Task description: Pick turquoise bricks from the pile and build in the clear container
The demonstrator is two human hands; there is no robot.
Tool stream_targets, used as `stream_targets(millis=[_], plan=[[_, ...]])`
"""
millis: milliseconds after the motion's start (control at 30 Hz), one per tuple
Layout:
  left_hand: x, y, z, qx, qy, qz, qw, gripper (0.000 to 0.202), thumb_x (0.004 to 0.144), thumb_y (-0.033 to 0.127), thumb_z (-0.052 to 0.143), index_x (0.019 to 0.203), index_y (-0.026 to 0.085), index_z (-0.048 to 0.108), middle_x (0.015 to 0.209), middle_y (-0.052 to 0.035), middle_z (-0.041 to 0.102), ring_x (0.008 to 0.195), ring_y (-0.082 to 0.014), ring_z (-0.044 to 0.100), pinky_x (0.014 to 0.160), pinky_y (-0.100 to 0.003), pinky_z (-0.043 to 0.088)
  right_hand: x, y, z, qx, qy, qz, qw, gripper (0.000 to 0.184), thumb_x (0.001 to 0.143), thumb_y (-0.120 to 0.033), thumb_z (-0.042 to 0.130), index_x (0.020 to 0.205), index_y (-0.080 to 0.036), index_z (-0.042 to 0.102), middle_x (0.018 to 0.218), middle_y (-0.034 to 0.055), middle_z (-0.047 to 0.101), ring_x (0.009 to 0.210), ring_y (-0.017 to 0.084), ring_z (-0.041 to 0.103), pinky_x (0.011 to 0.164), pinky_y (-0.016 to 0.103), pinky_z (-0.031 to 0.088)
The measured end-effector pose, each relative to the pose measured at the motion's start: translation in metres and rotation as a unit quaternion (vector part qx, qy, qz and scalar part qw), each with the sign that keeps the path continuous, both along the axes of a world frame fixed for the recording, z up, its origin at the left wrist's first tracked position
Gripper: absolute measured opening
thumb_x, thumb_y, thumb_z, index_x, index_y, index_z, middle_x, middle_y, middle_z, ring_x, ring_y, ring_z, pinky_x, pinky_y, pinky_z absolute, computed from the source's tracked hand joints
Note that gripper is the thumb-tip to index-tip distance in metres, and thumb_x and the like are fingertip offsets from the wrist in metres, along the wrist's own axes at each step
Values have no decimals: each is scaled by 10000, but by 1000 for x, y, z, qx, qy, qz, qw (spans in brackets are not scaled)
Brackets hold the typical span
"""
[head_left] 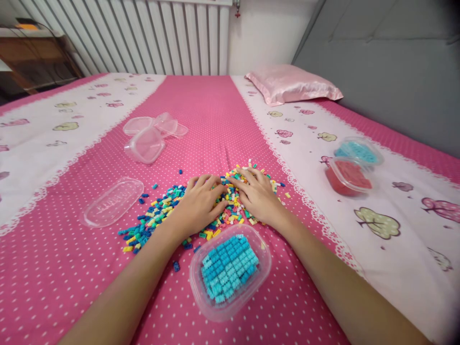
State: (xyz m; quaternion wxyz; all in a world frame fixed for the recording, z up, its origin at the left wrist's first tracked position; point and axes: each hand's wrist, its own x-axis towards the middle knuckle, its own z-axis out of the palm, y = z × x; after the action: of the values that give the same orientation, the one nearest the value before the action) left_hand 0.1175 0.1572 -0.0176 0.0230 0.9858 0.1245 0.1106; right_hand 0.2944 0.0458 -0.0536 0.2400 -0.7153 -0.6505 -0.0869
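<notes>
We find the loose building bricks (158, 215) heaped on the middle of the bed (201, 110), well apart from its far edge at the radiator (179, 36) and from its right edge at the headboard (381, 81). Our left hand (201, 199) rests palm down on the heap, fingers curved and thumb apart; our right hand (257, 191) lies beside it, fingers spread. Neither is clenched, and we see no brick gripped; what lies under the palms we cannot tell. Nearer to us stands a clear container (218, 312) with blue bricks (230, 268) packed in rows. Toward the left edge lie a clear lid (112, 202) and, farther off, a group of clear plastic pieces (145, 143); toward the right edge stand a tub of red bricks (339, 184) and a tub of blue bricks (379, 155). We judge each loose brick to be light, stiff, rather slippery and hard to break. We advise taking single bricks by opposite sides between thumb and forefinger, gathering many with cupped fingers, and holding the thin-walled container below its rim, without squeezing.
</notes>
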Motion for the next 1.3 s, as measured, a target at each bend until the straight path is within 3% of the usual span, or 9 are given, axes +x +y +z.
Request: stream_targets(millis=[100, 267, 400, 633, 833, 1100, 1300], plan=[[0, 0, 0, 8, -4, 15, 1000, 338, 1020, 421, 444, 1130, 174, 647, 1186, -123, 619, 1146, -324, 513, 1017, -546, 391, 0, 0, 1, -5, 4, 6, 1000, 420, 954, -152, 458, 1314, -252, 651, 1485, 73, 556, 1378, 370, 408, 1125, 603, 356], [-1, 1, -4, -1, -6, 2, 1000, 308, 1026, 419, 452, 1171, 185, 591, 1456, -117, 536, 1373, -336, 417, 1114, -547, 333, 1, 1, 2, 3, 17, 13, 1000, 340, 950, -153, 524, 1259, -223, 649, 1471, 85, 566, 1383, 323, 429, 1128, 572, 367], [-1, 1, -6, -19, 1, -13, 1000, 278, 1036, 408, 442, 1167, 197, 568, 1425, -101, 587, 1413, -322, 419, 1120, -556, 324, 2, 1, 4, 12, 22, 20, 999, 271, 953, -237, 616, 1221, -206, 643, 1420, 89, 576, 1368, 292, 461, 1121, 564, 373], [1, 2, -4, -45, -8, -38, 998, 258, 1026, 365, 465, 1185, 206, 590, 1383, -77, 601, 1363, -263, 464, 1114, -502, 331, 0, 0, 5, 22, 31, 17, 999, 222, 949, -254, 631, 1162, -200, 659, 1379, 87, 592, 1333, 284, 487, 1102, 551, 397], [0, 2, -2, -59, -25, -35, 997, 299, 996, 338, 512, 1202, 186, 665, 1313, -115, 588, 1241, -294, 519, 1066, -503, 381, -2, 0, 6, 26, 46, 10, 999, 155, 964, -249, 603, 1087, -202, 683, 1347, 78, 603, 1302, 273, 498, 1090, 540, 399], [0, 1, 4, -109, -91, -15, 990, 294, 975, 247, 471, 1083, 180, 737, 1241, -126, 600, 1162, -274, 583, 1048, -500, 435, 0, 1, 11, 59, 96, 11, 994, 130, 960, -300, 618, 1003, -195, 680, 1239, 70, 648, 1215, 253, 552, 1054, 518, 422], [1, 1, 12, -208, -192, 2, 959, 230, 905, 207, 554, 967, 187, 774, 1127, -87, 669, 1058, -202, 639, 979, -376, 505, -2, 0, 24, 122, 191, 11, 974, 127, 932, -294, 637, 987, -180, 651, 955, 21, 689, 932, 194, 649, 889, 424, 510]])
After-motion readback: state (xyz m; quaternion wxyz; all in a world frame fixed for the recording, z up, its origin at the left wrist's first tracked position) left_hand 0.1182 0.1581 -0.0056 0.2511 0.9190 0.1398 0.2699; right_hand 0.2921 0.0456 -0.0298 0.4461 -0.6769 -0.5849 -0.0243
